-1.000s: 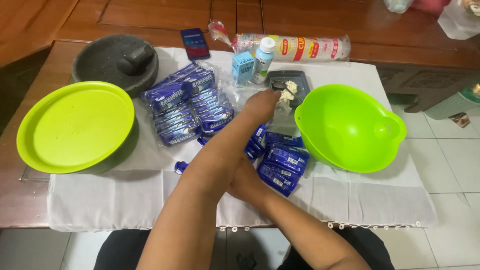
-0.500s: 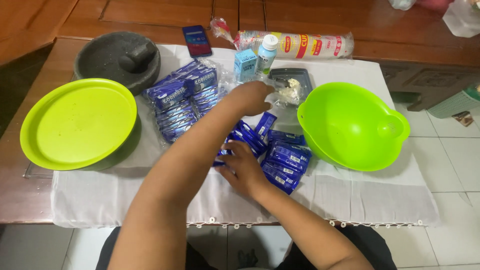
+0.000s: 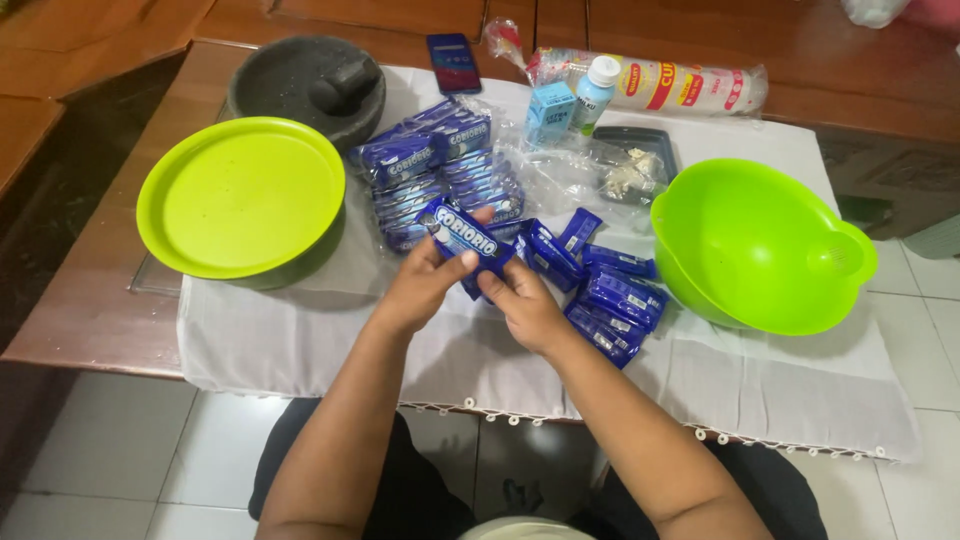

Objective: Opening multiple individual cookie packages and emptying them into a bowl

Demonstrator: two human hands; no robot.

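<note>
Both hands clamped on one blue biscuit packet (image 3: 466, 237), held just above the white cloth (image 3: 300, 340) near the middle of the table (image 3: 90, 300). Left hand (image 3: 420, 285) grips the packet's near-left end, thumb on top. Right hand (image 3: 525, 305) pinches the packet's right end from below, fingers curled under it. The hands sit close together, almost touching, and the packet is tilted, left end higher.

Loose blue packets (image 3: 610, 295) lie in a small heap just right of the right hand, between it and the lime green bowl (image 3: 760, 250). Bowl sits toward the table's right edge, open side up, with a round grid of holes in its wall. A bigger stack of the same blue packets in clear wrap (image 3: 430, 165) lies beyond the hands, toward the far edge.

Lime green lid (image 3: 240, 195) sits domed side down on a dark green bowl, left part of the table. Grey stone mortar with pestle (image 3: 305, 80) is behind it at the far left corner. Far edge: dark phone (image 3: 452, 62), small blue carton (image 3: 548, 112), small white-capped bottle (image 3: 592, 95), sleeve of stacked cups in clear plastic (image 3: 650, 85) lying on its side. Dark tray (image 3: 640, 150) with crumpled clear plastic sits just behind the green bowl.
</note>
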